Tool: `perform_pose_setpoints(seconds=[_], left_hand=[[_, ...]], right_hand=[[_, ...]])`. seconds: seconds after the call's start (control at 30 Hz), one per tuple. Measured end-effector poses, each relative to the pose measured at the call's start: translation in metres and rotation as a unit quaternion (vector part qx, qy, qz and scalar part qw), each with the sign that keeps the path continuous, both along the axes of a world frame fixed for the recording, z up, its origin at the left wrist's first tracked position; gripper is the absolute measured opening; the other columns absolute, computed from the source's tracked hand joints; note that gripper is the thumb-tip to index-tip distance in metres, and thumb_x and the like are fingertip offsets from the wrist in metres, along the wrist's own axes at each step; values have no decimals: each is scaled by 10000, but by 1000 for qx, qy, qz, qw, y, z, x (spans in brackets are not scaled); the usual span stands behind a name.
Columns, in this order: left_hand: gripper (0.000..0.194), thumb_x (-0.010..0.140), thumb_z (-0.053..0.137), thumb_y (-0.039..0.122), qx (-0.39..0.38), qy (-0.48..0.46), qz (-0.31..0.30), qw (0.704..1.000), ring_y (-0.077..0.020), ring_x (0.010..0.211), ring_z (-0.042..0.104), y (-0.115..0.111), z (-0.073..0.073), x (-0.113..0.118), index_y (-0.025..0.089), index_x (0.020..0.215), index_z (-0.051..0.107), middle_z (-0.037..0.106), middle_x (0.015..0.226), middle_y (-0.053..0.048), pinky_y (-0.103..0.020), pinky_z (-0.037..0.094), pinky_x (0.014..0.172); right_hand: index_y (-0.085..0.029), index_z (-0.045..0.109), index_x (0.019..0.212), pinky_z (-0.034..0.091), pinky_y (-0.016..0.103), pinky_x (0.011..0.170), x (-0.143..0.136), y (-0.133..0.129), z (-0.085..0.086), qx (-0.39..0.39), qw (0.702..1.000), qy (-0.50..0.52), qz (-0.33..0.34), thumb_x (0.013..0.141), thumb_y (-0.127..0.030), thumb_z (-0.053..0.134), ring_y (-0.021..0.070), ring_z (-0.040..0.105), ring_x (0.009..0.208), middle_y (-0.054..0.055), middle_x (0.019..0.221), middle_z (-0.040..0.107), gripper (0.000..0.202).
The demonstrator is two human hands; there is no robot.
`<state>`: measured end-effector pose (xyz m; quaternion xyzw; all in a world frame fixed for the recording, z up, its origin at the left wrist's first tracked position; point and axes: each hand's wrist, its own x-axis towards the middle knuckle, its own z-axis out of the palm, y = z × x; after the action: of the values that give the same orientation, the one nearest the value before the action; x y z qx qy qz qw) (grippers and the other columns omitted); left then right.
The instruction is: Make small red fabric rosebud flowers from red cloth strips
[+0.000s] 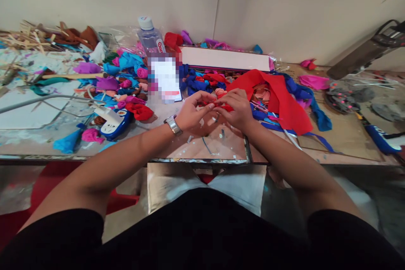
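Note:
My left hand (193,113), with a metal watch (173,125) on its wrist, is closed with thumb and fingers on a small red piece of crepe-like material (228,108). My right hand (236,107) pinches the same red piece from the other side, and the fingertips of both hands nearly meet. Fingers cover much of the piece, so its shape cannot be made out. Close behind my right hand, a wide red strip (292,107) lies curved over the pile; whether it joins the held piece cannot be told.
Left lie rolled coloured pieces (109,84), a blue power strip (117,124) with cable, and thin wooden sticks (38,40). A clear bottle (150,36) stands behind a phone (171,93) with a blurred screen. A long white box (224,58) sits at the back. Dark blue strips (321,114) lie right.

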<state>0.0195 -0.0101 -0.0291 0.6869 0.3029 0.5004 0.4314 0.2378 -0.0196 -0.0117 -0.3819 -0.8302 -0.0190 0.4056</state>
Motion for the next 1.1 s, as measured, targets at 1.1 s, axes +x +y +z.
perform_pose_setpoints(seconds=[1.1], left_hand=[[406,830,888,565,-60,-29,6,998,-210,942,756,2,0,0,207,1008,818,831,1026,-74,-379,609,912]], right_hand=[[-260,775,941,433,468,948,-1,-2,-2,-10,999,28,-19,1044,-526,637,278,695,1007,48,936,824,317]])
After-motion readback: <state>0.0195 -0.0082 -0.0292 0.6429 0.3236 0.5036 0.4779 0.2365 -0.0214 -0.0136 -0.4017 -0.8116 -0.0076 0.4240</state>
